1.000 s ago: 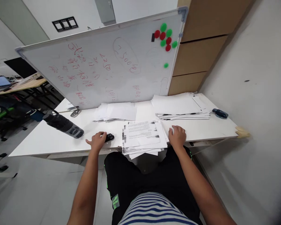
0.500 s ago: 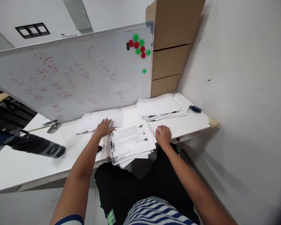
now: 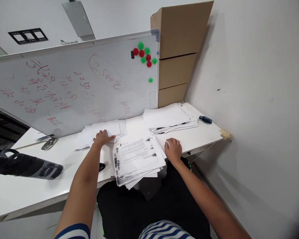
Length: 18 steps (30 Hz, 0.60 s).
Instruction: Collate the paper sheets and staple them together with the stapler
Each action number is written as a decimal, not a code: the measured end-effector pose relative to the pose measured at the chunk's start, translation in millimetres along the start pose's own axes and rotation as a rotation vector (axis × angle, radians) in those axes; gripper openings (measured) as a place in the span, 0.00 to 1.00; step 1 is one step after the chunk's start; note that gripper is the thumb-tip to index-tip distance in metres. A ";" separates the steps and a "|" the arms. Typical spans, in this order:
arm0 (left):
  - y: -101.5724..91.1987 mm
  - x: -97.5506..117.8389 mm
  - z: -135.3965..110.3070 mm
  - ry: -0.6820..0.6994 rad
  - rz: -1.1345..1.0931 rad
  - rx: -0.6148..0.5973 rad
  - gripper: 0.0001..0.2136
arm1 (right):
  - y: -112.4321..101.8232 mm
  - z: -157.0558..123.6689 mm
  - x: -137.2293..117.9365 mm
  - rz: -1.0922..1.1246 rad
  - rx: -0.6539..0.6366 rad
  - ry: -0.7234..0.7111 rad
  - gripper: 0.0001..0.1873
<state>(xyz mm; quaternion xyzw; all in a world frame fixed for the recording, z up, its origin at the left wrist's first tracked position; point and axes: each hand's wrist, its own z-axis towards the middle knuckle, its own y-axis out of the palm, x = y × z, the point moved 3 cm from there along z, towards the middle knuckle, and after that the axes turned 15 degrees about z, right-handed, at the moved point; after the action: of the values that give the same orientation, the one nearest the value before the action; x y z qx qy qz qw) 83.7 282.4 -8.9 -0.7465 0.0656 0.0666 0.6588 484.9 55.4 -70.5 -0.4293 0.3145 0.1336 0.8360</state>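
My left hand (image 3: pixel 101 138) lies flat with fingers stretched on a low stack of white sheets (image 3: pixel 107 130) at the foot of the whiteboard (image 3: pixel 72 83). My right hand (image 3: pixel 173 149) rests as a loose fist on the white table (image 3: pixel 196 136), just right of a fanned pile of printed papers (image 3: pixel 136 158) that overhangs the front edge. Something small and white shows under its fingers; I cannot make it out. A small black object (image 3: pixel 102 166) lies partly hidden under my left forearm.
A dark bottle (image 3: pixel 27 167) lies on its side at the left. A metal clip (image 3: pixel 48 143) sits near the whiteboard's foot. Another paper stack (image 3: pixel 169 117) and a dark blue stapler-like item (image 3: pixel 205 119) are at the back right. Cardboard boxes (image 3: pixel 176 49) stand behind. A wall closes the right.
My left hand left the small black object near the front edge and reached forward onto the white sheets by the whiteboard. The right hand stayed put. The view swung to the right.
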 end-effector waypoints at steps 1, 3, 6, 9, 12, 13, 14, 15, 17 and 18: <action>0.2 -0.1 0.5 -0.005 -0.007 0.000 0.45 | -0.2 -0.1 0.1 -0.003 -0.001 0.005 0.15; 0.6 -0.3 0.3 -0.007 -0.020 0.001 0.46 | -0.5 -0.3 0.2 -0.011 -0.004 0.015 0.15; -0.4 -0.9 -0.6 -0.025 -0.038 0.017 0.45 | -0.6 -0.7 0.3 -0.021 -0.009 0.023 0.16; -2.4 -1.1 0.4 -0.049 -0.048 0.017 0.44 | -0.2 -1.0 0.4 -0.024 -0.011 0.024 0.17; -3.0 -0.9 2.5 -0.051 -0.056 -0.003 0.45 | 0.1 -1.0 0.7 -0.020 -0.009 0.022 0.17; -2.7 -1.0 3.2 -0.054 -0.060 -0.006 0.45 | 0.0 -0.9 0.7 -0.019 -0.006 0.022 0.17; -2.1 -1.2 3.9 -0.055 -0.063 -0.007 0.46 | -0.1 -0.9 0.7 -0.018 -0.004 0.021 0.17; -1.3 -1.4 4.7 -0.058 -0.067 -0.006 0.46 | -0.2 -0.8 0.6 -0.019 -0.001 0.022 0.17; 0.8 -1.9 6.4 -0.064 -0.076 0.003 0.44 | -0.4 -0.9 0.5 -0.022 0.003 0.025 0.17; 1.8 -2.4 7.5 -0.072 -0.084 0.008 0.42 | -0.5 -0.9 0.5 -0.023 0.003 0.026 0.17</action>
<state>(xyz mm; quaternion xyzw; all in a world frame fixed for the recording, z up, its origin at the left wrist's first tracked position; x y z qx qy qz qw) 81.0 289.7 -11.1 -0.7429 0.0109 0.0655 0.6661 485.2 54.4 -70.9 -0.4333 0.3207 0.1177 0.8340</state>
